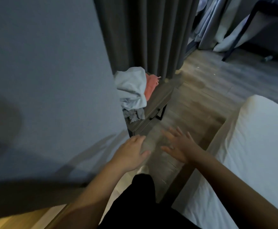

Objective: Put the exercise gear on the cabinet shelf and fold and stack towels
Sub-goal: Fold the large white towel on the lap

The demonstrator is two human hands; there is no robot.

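Head cam, looking down past black trousers to wood floor. Left hand at 6 o'clock of frame centre, fingers straight & loose, gripping nothing. Right hand just beside it toward 3 o'clock, fingers spread wide, also empty, a bit blurred.

Towels: crumpled heap on low grey table at 12 o'clock from the hands, well apart from both. Light blue cloth on top, pink towel tucked against its 3 o'clock side, grey cloth poking out at its 6. None folded yet. Dark curtain behind table at 12, blue wall filling 9, white bed at 3–4. No exercise gear or cabinet shelf in sight; can't tell where.

Step, prob.: reaching for the heap, start of fold-and-stack part; early in the task by the look of it. Next move, as judged: close gap to table, pinch one cloth by an edge w/ both hands, lift it free of the rest, then find a flat spot, bed maybe, to spread & fold. Heap tangled, so a pull on the blue one likely to drag pink along; better to peel top layer off first
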